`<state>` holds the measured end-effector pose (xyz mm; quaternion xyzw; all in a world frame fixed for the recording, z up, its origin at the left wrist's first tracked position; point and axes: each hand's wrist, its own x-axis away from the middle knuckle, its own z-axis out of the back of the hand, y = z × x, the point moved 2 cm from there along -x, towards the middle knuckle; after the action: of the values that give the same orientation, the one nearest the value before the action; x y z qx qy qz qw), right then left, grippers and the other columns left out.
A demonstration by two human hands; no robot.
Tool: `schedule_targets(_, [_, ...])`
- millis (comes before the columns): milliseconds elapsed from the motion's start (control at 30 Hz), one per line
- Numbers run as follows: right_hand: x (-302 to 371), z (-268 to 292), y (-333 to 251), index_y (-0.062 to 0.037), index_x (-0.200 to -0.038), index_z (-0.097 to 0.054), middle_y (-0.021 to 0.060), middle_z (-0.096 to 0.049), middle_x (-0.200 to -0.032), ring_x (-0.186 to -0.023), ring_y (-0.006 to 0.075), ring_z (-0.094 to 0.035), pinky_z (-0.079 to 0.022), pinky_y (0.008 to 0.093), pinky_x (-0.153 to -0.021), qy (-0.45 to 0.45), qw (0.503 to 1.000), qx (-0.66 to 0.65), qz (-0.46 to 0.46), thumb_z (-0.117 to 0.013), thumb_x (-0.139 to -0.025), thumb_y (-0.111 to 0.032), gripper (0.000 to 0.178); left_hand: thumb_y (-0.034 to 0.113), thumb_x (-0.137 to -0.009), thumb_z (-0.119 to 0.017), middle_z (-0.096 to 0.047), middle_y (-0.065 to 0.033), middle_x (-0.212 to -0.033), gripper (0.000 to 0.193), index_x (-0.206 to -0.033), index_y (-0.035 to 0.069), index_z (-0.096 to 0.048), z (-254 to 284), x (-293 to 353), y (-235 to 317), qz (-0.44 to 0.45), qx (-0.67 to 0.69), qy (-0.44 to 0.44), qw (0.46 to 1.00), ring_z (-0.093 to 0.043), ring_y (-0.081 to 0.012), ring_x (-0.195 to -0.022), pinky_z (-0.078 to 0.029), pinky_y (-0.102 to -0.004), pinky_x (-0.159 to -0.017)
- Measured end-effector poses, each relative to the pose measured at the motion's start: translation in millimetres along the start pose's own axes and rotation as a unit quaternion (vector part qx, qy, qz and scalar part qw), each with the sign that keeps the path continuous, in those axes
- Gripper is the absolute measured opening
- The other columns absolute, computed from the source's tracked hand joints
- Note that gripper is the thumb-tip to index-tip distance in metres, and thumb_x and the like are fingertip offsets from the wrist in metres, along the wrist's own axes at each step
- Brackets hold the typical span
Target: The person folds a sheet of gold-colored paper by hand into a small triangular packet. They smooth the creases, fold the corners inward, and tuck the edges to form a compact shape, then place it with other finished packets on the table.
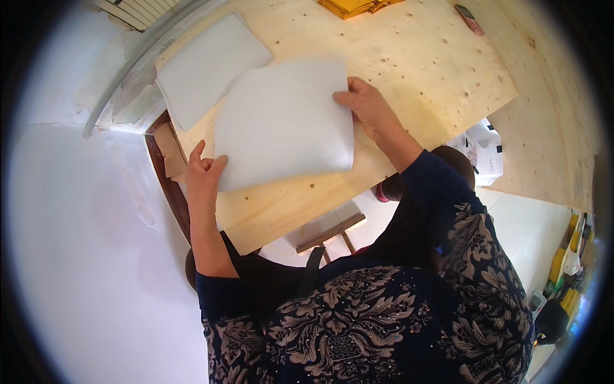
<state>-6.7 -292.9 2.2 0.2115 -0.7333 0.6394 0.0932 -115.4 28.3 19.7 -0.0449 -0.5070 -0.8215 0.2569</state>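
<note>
A large white sheet of paper is held between my two hands over a light plywood table. Its near edge bows toward me. At the sheet's right edge, my right hand pinches it, thumb on top and fingers behind. My left hand grips the lower left edge between thumb and finger, with other fingers raised. Beyond the sheet, on the left, lies a stack of white paper, partly covered by the held sheet.
Yellow-orange folded items lie at the table's far edge. A red mobile phone rests at the far right of the plywood table. The white wall stands close on my left. A wooden stool frame shows below the table.
</note>
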Motion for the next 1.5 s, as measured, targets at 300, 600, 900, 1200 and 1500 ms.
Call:
schedule_targets(300, [4,-14,17,-0.0044,-0.128,-0.055,0.0072,-0.063,-0.116,-0.099,0.0166,-0.062,-0.052,0.0316,-0.084,-0.117,0.985,-0.09,-0.092,-0.076,-0.082,-0.019,0.052,0.009,-0.082,-0.069,-0.062,-0.0082,-0.09,0.069,-0.143,-0.003,-0.038,3,0,-12,-0.029,0.111,0.048,0.992,-0.057,-0.0126,-0.08,-0.046,-0.0256,-0.074])
schedule_targets(600, [68,5,42,-0.0015,-0.146,-0.031,0.0183,-0.064,-0.105,-0.093,0.0237,-0.063,-0.053,0.0357,-0.075,0.018,0.991,0.13,0.003,-0.074,-0.08,-0.021,0.082,0.0,-0.086,-0.058,-0.062,-0.0089,-0.101,0.056,-0.14,-0.001,-0.045,-7,78,-24,-0.006,0.157,0.003,0.988,-0.058,-0.0127,-0.088,-0.046,-0.0243,-0.08])
schedule_targets(900, [155,22,75,-0.0051,-0.148,-0.032,0.013,-0.062,-0.113,-0.093,0.0181,-0.063,-0.05,0.0286,-0.082,-0.067,0.994,-0.057,-0.06,-0.053,-0.091,-0.01,0.061,0.016,-0.096,-0.043,-0.056,-0.0215,-0.126,0.044,-0.127,-0.014,-0.05,-6,178,-74,0.064,0.448,-0.148,0.879,-0.059,-0.027,-0.113,-0.048,-0.0367,-0.097])
schedule_targets(1200, [181,25,85,-0.0119,-0.134,-0.056,0.0098,-0.06,-0.113,-0.098,0.0193,-0.06,-0.049,0.0272,-0.085,-0.131,0.965,0.163,0.161,-0.053,-0.082,0.008,0.056,0.017,-0.093,-0.047,-0.061,-0.0212,-0.118,0.044,-0.124,-0.013,-0.053,-3,161,-98,0.088,0.5,-0.136,0.851,-0.062,-0.0293,-0.107,-0.052,-0.0399,-0.091])
schedule_targets(1500, [199,6,75,-0.0166,-0.107,-0.069,0.0096,-0.062,-0.117,-0.11,0.0283,-0.056,-0.04,0.0404,-0.099,0.034,0.676,0.528,0.513,-0.062,-0.074,0.005,0.041,0.016,-0.094,-0.046,-0.061,-0.0209,-0.121,0.041,-0.123,-0.012,-0.054,0,165,-103,0.12,0.481,-0.094,0.863,-0.061,-0.0287,-0.109,-0.051,-0.0378,-0.094])
